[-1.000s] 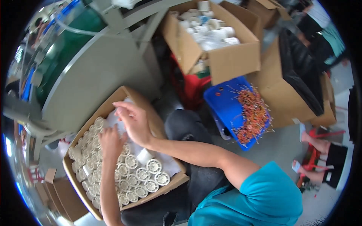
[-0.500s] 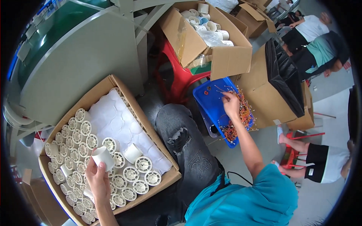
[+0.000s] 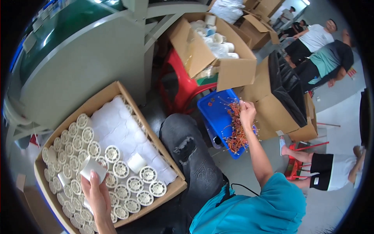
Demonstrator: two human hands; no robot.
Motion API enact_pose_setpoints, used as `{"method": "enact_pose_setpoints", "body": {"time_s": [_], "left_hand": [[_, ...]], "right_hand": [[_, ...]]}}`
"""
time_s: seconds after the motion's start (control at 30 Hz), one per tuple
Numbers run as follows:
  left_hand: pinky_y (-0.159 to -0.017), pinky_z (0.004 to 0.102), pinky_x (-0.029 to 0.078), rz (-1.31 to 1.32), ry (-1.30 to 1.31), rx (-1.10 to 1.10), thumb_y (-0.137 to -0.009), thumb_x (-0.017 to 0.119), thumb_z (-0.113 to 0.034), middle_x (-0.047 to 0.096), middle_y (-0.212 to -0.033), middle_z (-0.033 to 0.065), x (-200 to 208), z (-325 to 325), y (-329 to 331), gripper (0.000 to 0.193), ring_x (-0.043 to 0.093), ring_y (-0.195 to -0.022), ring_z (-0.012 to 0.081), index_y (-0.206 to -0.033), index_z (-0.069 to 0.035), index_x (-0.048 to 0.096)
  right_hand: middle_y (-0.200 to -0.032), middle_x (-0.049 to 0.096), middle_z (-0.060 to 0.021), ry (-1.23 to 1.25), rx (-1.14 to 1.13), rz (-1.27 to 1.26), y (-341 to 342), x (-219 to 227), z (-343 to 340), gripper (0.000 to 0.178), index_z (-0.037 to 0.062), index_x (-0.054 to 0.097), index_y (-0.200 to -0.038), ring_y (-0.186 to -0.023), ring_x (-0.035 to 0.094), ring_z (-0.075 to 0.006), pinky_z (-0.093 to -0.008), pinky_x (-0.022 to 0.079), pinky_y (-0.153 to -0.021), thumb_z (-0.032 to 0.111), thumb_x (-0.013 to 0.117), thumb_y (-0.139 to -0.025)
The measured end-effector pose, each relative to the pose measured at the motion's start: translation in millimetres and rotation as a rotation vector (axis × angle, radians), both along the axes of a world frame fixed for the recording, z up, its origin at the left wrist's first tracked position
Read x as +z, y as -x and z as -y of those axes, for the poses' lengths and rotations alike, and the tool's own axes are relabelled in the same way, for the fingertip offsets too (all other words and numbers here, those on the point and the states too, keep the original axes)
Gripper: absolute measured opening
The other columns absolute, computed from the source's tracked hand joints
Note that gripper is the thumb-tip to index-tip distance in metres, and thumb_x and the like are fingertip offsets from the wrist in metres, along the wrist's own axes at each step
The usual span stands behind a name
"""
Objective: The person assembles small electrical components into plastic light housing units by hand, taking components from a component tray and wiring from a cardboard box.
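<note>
My left hand (image 3: 97,193) grips a white plastic cylinder (image 3: 92,168), tilted, over an open cardboard box (image 3: 173,185). Standing in that box are several off-white spools (image 3: 121,169) with spoked round ends. One white cylinder (image 3: 136,163) lies on its side among them, beside a white sheet (image 3: 120,121) with round impressions. On the right, my right hand (image 3: 247,114) is pinched closed at the upper end of a tangle of orange and red wires (image 3: 235,134) with small pale tips. The wires are heaped in a blue tray (image 3: 213,105); what exactly sits between the fingertips is partly hidden.
A red stool (image 3: 181,85) carries a cardboard box (image 3: 194,56) full of white cylinders. Right of the tray stands a carton (image 3: 257,93) lined with a black bag (image 3: 286,78). A grey machine frame (image 3: 85,62) rises at the left. Other people (image 3: 317,37) are at the far right.
My right hand has moved slightly right and down, from open tray space to the wires, which now bunch further left. The left hand has shifted a little left and down with the cylinder.
</note>
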State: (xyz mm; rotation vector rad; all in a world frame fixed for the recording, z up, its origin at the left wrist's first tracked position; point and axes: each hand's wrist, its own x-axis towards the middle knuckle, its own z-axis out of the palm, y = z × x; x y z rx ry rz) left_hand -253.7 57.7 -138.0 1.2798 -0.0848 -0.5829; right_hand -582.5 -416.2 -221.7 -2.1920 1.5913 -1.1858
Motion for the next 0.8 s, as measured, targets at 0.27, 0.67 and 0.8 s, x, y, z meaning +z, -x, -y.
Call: {"method": "enact_pose_setpoints", "body": {"time_s": [0.27,0.67,0.8], "left_hand": [[-0.091,0.0397,0.050,0.031,-0.174,-0.150,-0.084,0.077,-0.017,0.058,-0.123,0.0183,-21.6,-25.0,3.8,0.068,0.059,-0.108,0.0282,-0.138,0.003,0.040],[-0.082,0.0441,0.052,0.311,-0.142,0.065,-0.080,0.079,-0.016,0.060,-0.116,0.0190,-152.7,-65.0,-25.7,0.064,0.061,-0.095,0.0300,-0.132,0.000,0.047],[-0.081,0.0471,0.052,0.460,-0.074,0.379,-0.075,0.083,-0.021,0.061,-0.114,0.0180,-295.1,-194.9,-95.7,0.067,0.061,-0.091,0.0295,-0.129,-0.001,0.050]], "right_hand": [[-0.073,0.068,-0.0039,-0.156,0.117,0.144,-49.6,20.5,-11.7,0.021,0.0029,0.072,-0.097,-0.068,0.063,-0.0127,-0.0309,0.050,-0.064,0.019,0.059,-0.097],[-0.118,0.070,-0.0119,-0.363,1.104,0.167,-165.8,77.4,-148.8,0.031,0.0029,0.064,-0.124,-0.089,0.071,-0.0172,-0.0312,0.055,-0.084,0.018,0.059,-0.097],[-0.076,0.063,-0.0234,-0.639,1.629,-0.250,-242.7,104.4,-268.0,0.089,0.0126,-0.003,-0.157,-0.067,0.061,-0.0388,-0.0475,0.044,-0.064,0.003,0.051,-0.087]]}}
